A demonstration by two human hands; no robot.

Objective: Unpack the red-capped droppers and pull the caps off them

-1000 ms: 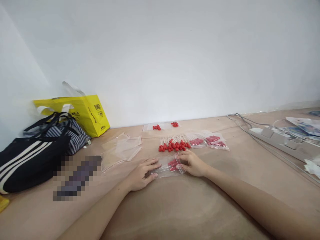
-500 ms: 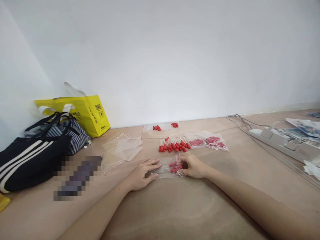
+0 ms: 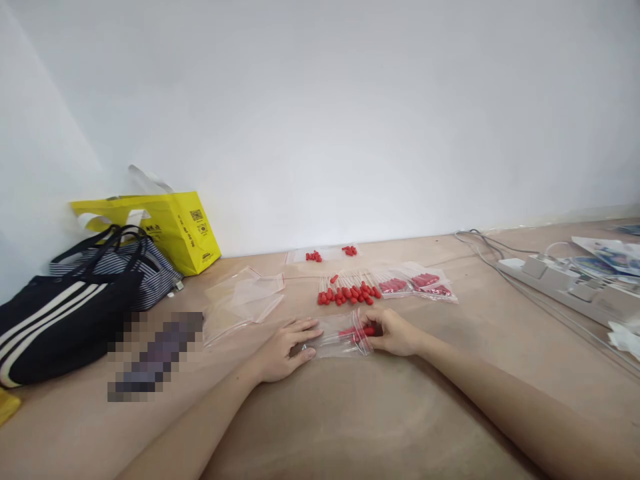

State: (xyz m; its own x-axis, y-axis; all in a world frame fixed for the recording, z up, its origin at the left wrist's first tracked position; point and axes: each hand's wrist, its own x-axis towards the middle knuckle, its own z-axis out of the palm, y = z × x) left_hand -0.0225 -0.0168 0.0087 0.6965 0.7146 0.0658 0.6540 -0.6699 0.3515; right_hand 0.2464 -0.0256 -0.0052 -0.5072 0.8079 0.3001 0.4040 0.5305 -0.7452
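Observation:
A clear zip bag lies flat on the table with several red-tipped white sticks inside, their red ends towards its mouth. My left hand rests on the bag's left end, fingers stretched out and thumb apart. At the mouth on the right, my right hand is closed in a pinch around a red-tipped stick, whose red end shows between thumb and fingers. Just beyond the bag, loose red-tipped sticks lie side by side. Filled zip bags are to their right.
Flat zip bags lie left of the sticks. A clear bag with red tips is near the wall. A yellow bag and a black bag stand left; a power strip with cables and papers lie right.
My right hand has shifted slightly right, and a red tip now sticks out of the bag's mouth into its fingers. My left hand stays in place.

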